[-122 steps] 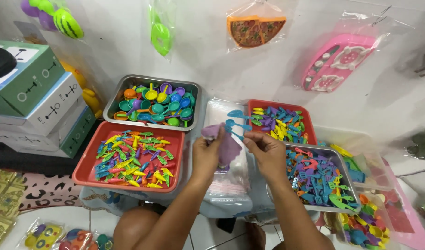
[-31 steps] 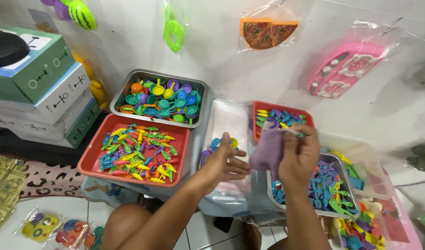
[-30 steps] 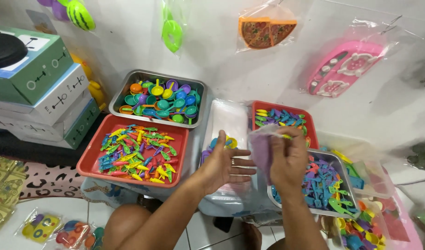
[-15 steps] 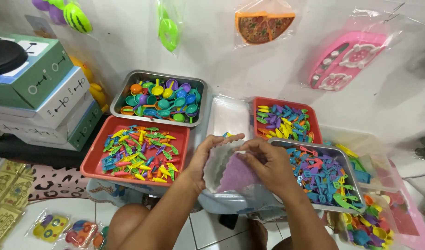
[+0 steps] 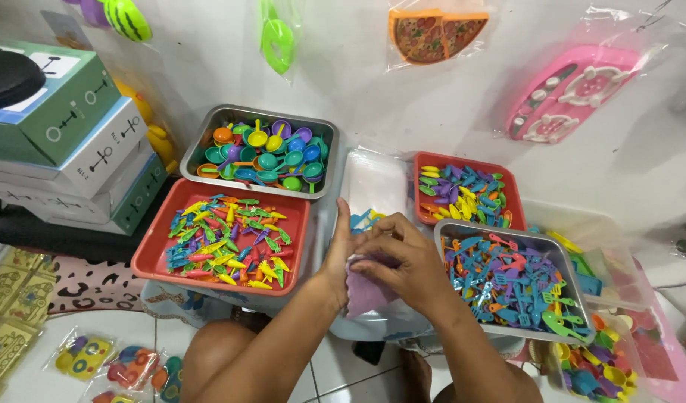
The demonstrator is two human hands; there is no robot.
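My left hand (image 5: 341, 254) and my right hand (image 5: 400, 263) meet in front of me over a clear plastic bag (image 5: 373, 183) lying between the trays. Both hands hold a small purple toy piece (image 5: 364, 291) wrapped in thin clear plastic; the right hand covers it from above, the left cups it from the side. A few blue and yellow toy bits (image 5: 367, 219) lie on the bag just beyond my fingers. My knee (image 5: 216, 358) is below.
A red tray (image 5: 153, 257) of small colourful toy vegetables sits left, a metal tray (image 5: 197, 153) of toy pans behind it. A red tray (image 5: 511, 190) and a metal tray (image 5: 574, 298) of toy utensils sit right. Stacked boxes (image 5: 74, 149) stand far left. Packaged toys hang on the wall.
My right hand brought the purple piece down from over the right trays to the middle. My left hand closed in on it, and both hands now press together lower down.
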